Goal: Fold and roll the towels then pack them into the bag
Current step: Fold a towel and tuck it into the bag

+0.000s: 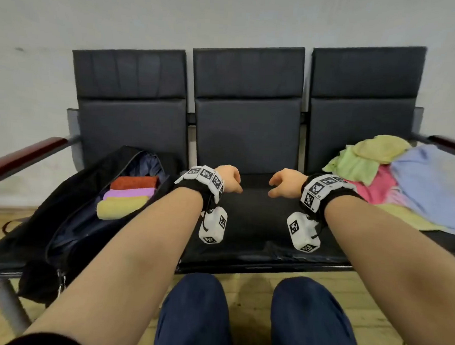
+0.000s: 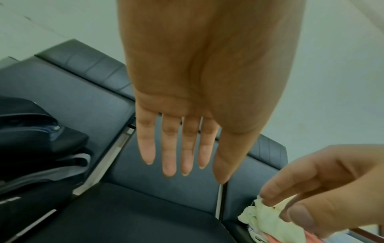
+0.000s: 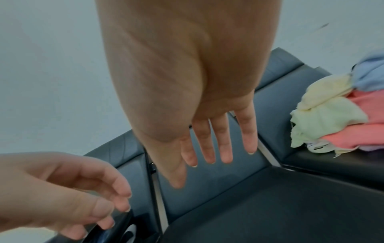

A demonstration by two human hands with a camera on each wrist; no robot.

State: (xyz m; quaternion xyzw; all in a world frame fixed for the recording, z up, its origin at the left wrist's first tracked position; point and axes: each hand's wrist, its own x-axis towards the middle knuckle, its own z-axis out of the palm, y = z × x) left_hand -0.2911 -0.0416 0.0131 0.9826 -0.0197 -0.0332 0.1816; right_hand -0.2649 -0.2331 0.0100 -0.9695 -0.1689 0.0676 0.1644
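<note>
- Both hands are hanging over the middle seat (image 1: 245, 213) at frame centre; the left hand (image 1: 227, 179) is holding nothing, fingers loosely spread; the right hand (image 1: 286, 183) is likewise empty and relaxed
- The black bag (image 1: 68, 216) is lying unzipped at lower left; three rolled towels are sitting inside it: an orange roll (image 1: 133, 182), a purple roll (image 1: 127, 194) and a yellow roll (image 1: 121, 207)
- The loose towels (image 1: 384, 180) are lying heaped at the right edge, green, yellow, pink and blue
</note>
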